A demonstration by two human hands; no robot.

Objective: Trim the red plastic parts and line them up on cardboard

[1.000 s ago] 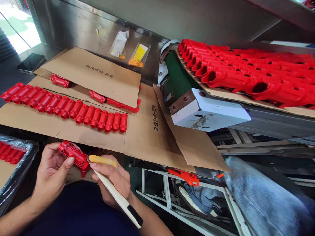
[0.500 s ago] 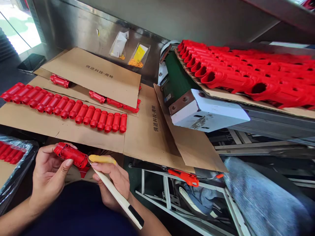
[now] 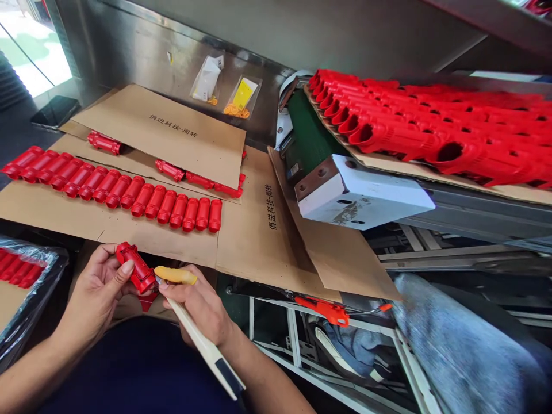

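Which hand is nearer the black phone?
Left: the left hand is below the phone in the picture, slightly right; the right hand is also below, farther right.

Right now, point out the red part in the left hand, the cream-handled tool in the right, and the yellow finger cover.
Red part (image 3: 140, 271): head view, middle of its camera-facing side.
Cream-handled tool (image 3: 197, 335): head view, midway along the handle.
Yellow finger cover (image 3: 176, 275): head view, middle of its length.
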